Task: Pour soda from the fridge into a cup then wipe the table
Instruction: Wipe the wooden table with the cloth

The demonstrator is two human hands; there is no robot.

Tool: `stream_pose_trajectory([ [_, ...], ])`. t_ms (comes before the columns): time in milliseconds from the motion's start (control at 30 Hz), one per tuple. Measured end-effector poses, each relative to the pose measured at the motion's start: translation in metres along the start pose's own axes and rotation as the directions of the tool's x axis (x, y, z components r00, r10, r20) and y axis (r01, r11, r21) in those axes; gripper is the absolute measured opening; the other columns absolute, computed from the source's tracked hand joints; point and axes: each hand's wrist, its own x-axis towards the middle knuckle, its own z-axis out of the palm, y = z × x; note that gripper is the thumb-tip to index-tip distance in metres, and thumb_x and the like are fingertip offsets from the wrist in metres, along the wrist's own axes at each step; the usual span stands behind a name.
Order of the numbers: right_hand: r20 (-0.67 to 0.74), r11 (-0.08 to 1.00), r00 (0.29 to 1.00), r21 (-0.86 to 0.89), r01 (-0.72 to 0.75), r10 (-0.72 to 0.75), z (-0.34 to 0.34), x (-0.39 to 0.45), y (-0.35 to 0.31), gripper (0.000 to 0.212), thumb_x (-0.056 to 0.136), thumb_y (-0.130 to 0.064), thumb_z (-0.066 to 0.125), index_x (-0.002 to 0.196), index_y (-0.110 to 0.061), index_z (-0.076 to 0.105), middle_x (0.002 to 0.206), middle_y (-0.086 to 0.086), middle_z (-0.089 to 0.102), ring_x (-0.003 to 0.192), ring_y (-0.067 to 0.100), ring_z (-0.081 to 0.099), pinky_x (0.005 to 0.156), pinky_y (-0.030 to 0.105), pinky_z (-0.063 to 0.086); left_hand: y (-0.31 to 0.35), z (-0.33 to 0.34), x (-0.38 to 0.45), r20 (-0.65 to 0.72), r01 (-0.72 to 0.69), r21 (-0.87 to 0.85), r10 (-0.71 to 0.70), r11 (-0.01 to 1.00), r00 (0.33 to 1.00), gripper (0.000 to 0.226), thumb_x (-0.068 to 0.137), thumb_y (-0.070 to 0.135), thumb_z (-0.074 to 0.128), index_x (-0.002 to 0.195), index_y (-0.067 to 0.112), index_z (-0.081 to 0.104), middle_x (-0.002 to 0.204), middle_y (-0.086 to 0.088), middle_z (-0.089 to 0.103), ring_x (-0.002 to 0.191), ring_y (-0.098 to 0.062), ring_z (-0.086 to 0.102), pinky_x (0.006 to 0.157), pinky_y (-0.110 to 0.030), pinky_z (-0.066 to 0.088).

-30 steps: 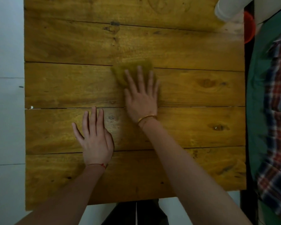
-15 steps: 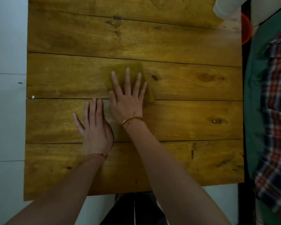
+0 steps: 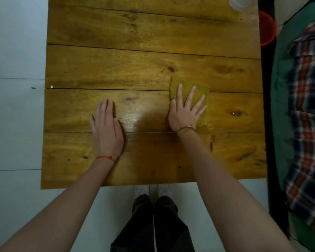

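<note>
Head view: the wiping step looks to be in hand. A yellow-green cloth (image 3: 198,99) lies flat on the wooden bench (image 3: 144,66), right of the middle, across the seam between two planks. The right hand (image 3: 185,110) presses down on it with fingers straight and spread, palm flat; it curls round nothing, only bears on the cloth. Part of the cloth shows beyond the fingertips and along the hand's right side.

The left hand (image 3: 107,130) lies flat on bare wood well to the left of the cloth, fingers straight and close together, holding nothing. It seems to steady the person against the bench.

Both forearms reach in from the near edge, the right one angled inward toward the cloth, the left more upright.

At the far right corner a white object (image 3: 238,4), perhaps the cup, is cut off by the frame edge; I cannot tell what it is or whether it holds soda. Pouring appears done, judging by the cloth in use.

The next move likely calls for steady downward pressure while sliding the cloth over unwiped planks, keeping it flat so it does not bunch under the palm.
</note>
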Motion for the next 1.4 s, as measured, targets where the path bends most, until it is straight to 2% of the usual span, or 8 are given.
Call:
stream_pose_trajectory([
  [200,0.113,0.931,0.928,-0.048,0.363,-0.356,0.05,-0.089,-0.066,0.056,0.101,-0.049,0.01,0.152,-0.039,-0.011,0.16,0.003,-0.024,0.143,0.042,-0.027,0.114,0.063,-0.012,-0.006,-0.012,-0.055,0.003,0.069,-0.063,-0.069,0.996,0.998,0.052,0.103,0.022,0.021,0.155,0.015,0.022,0.162,-0.002,0.024,0.151,-0.018,0.014,0.123,-0.049,0.005],
  [333,0.143,0.881,0.878,-0.065,0.469,-0.457,0.063,-0.134,-0.041,0.055,0.101,-0.05,0.01,0.152,-0.041,-0.01,0.161,0.0,-0.022,0.144,0.038,-0.027,0.116,0.062,-0.006,0.001,-0.013,-0.09,-0.007,0.12,-0.099,-0.121,0.988,0.993,0.052,0.104,0.022,0.022,0.155,0.015,0.023,0.161,-0.003,0.025,0.151,-0.018,0.017,0.123,-0.051,0.008],
  [633,0.102,0.985,0.985,-0.088,0.147,-0.138,0.038,-0.15,0.075,0.055,0.1,-0.05,0.005,0.15,-0.043,-0.015,0.16,-0.002,-0.025,0.145,0.037,-0.025,0.118,0.058,-0.008,0.042,0.01,-0.124,0.117,0.094,-0.048,-0.088,0.994,0.989,0.053,0.104,0.025,0.017,0.155,0.013,0.022,0.162,-0.003,0.022,0.152,-0.018,0.011,0.123,-0.053,0.007],
  [767,0.062,0.998,0.998,-0.048,0.036,-0.033,0.019,-0.098,0.068,0.056,0.102,-0.047,0.013,0.151,-0.04,-0.014,0.161,0.003,-0.022,0.145,0.043,-0.02,0.116,0.062,-0.01,0.054,0.015,-0.112,0.124,0.047,-0.031,-0.043,0.998,0.991,0.053,0.104,0.025,0.018,0.155,0.014,0.024,0.163,-0.003,0.02,0.152,-0.019,0.009,0.123,-0.051,0.005],
  [1067,0.105,0.973,0.968,-0.019,0.231,-0.228,0.025,-0.074,-0.021,0.057,0.101,-0.05,0.011,0.152,-0.039,-0.009,0.161,0.003,-0.022,0.144,0.043,-0.024,0.114,0.063,-0.013,0.059,0.006,-0.063,0.081,0.053,-0.02,-0.051,0.998,0.995,0.052,0.103,0.023,0.021,0.152,0.011,0.029,0.162,-0.007,0.022,0.152,-0.024,0.011,0.124,-0.043,0.0],
  [1200,0.122,0.959,0.954,0.115,0.259,-0.273,0.027,-0.098,-0.024,0.059,0.099,-0.055,0.02,0.153,-0.04,0.003,0.163,-0.002,-0.013,0.146,0.035,-0.021,0.116,0.055,-0.017,0.062,0.001,-0.059,0.031,0.131,-0.067,-0.13,0.989,0.991,0.043,0.102,0.016,0.039,0.143,0.009,0.044,0.148,-0.009,0.042,0.139,-0.028,0.035,0.117,-0.045,0.026],
  [1300,-0.027,0.896,0.983,0.408,0.176,-0.181,0.007,-0.094,-0.015,0.053,0.098,-0.043,0.04,0.148,-0.027,0.035,0.159,0.003,0.026,0.148,0.025,0.015,0.121,0.044,0.012,0.069,0.004,-0.057,0.044,0.223,-0.114,-0.22,0.968,0.975,0.036,0.099,0.023,0.05,0.133,0.013,0.055,0.125,-0.007,0.055,0.116,-0.025,0.048,0.101,-0.04,0.038],
  [1400,-0.198,0.877,0.977,0.48,0.026,0.079,-0.011,-0.079,0.007,0.035,0.094,-0.027,0.054,0.126,-0.012,0.056,0.12,0.006,0.057,0.108,0.016,0.048,0.095,0.03,0.044,0.081,0.008,-0.052,0.082,0.343,-0.193,-0.333,0.919,0.939,0.034,0.094,0.034,0.06,0.121,0.014,0.06,0.112,-0.002,0.058,0.111,-0.022,0.05,0.099,-0.039,0.04],
])
